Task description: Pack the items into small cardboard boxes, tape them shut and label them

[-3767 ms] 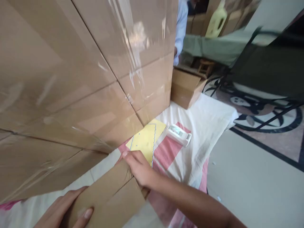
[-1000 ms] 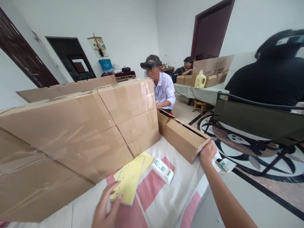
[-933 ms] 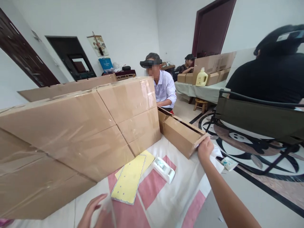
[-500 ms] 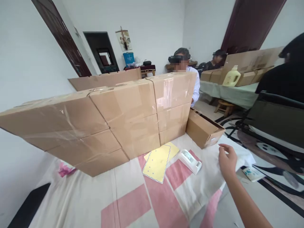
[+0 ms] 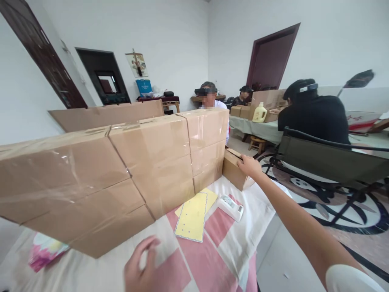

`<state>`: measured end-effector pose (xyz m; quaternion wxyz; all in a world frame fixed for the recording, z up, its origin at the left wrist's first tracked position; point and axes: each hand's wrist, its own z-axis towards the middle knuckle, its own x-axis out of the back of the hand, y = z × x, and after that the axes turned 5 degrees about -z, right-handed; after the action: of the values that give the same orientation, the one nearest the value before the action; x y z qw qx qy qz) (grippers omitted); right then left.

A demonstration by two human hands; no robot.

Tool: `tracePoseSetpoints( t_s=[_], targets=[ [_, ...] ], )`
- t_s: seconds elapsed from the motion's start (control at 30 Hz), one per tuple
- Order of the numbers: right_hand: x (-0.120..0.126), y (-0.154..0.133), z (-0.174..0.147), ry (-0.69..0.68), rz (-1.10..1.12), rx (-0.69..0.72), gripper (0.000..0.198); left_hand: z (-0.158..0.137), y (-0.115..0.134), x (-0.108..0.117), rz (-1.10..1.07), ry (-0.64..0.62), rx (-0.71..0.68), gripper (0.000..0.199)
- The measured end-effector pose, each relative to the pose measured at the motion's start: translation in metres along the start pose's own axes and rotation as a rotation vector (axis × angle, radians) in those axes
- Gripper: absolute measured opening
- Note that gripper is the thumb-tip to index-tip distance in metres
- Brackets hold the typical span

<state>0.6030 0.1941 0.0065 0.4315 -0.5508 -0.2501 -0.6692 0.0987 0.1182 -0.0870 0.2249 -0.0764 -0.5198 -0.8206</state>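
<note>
My right hand (image 5: pixel 249 166) is at the near edge of a small cardboard box (image 5: pixel 234 172), its fingers hooked over the top rim and partly hidden. This box stands at the right end of a wall of taped cardboard boxes (image 5: pixel 164 158). My left hand (image 5: pixel 142 265), slightly blurred, hovers low over the cloth, with loosely curled fingers apart and nothing in them. Between the hands lie yellow sheets (image 5: pixel 191 221) with a wavy outline and a white elongated device (image 5: pixel 231 207) whose kind I cannot make out.
A pink patterned packet (image 5: pixel 47 251) lies at the left on the pink-and-white tablecloth (image 5: pixel 209 259). Behind the boxes sits a person (image 5: pixel 223 104) in a headset. At the right are a folding chair (image 5: pixel 328 162), another person (image 5: pixel 316 113) and a yellow jug (image 5: pixel 259 113) on another table.
The view has swung right. My right hand has moved forward from beside the small box onto its rim. My left hand has come into view at the bottom.
</note>
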Motion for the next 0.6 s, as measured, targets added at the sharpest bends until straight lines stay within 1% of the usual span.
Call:
tracePoseSetpoints(
  t_s=[0.03, 0.07, 0.1, 0.13, 0.2, 0.23, 0.3, 0.33, 0.37, 0.43, 0.5, 0.6],
  targets=[
    [-0.003, 0.000, -0.003, 0.001, 0.003, 0.003, 0.045, 0.016, 0.023, -0.029, -0.072, -0.126, -0.137, 0.021],
    [-0.005, 0.002, -0.005, 0.002, 0.010, 0.009, 0.043, 0.031, 0.049, -0.062, -0.130, -0.223, -0.265, 0.022],
    [-0.006, 0.004, -0.007, 0.005, 0.018, 0.017, 0.042, 0.045, 0.075, -0.097, -0.145, -0.340, -0.390, 0.026],
    [-0.006, 0.007, -0.008, 0.009, 0.028, 0.026, 0.041, 0.059, 0.100, -0.134, -0.145, -0.414, -0.458, 0.027],
    [-0.005, 0.013, -0.010, 0.021, 0.047, 0.032, 0.040, 0.082, 0.144, -0.207, -0.119, -0.517, -0.548, 0.024],
    [-0.005, 0.016, -0.011, 0.029, 0.056, 0.032, 0.039, 0.092, 0.163, -0.241, -0.089, -0.558, -0.579, 0.025],
    [-0.004, 0.021, -0.013, 0.051, 0.068, 0.027, 0.040, 0.113, 0.191, -0.298, -0.003, -0.609, -0.634, 0.028],
    [-0.005, 0.022, -0.015, 0.063, 0.072, 0.025, 0.040, 0.124, 0.201, -0.320, 0.053, -0.625, -0.653, 0.029],
    [-0.007, 0.022, -0.016, 0.076, 0.075, 0.025, 0.040, 0.135, 0.210, -0.339, 0.118, -0.639, -0.668, 0.029],
    [-0.012, 0.020, -0.020, 0.099, 0.081, 0.034, 0.040, 0.153, 0.221, -0.366, 0.260, -0.668, -0.688, 0.029],
    [-0.017, 0.016, -0.022, 0.115, 0.089, 0.044, 0.039, 0.164, 0.225, -0.383, 0.397, -0.701, -0.707, 0.030],
    [-0.025, 0.012, -0.020, 0.117, 0.112, 0.040, 0.041, 0.168, 0.225, -0.395, 0.567, -0.742, -0.747, 0.030]
  ],
)
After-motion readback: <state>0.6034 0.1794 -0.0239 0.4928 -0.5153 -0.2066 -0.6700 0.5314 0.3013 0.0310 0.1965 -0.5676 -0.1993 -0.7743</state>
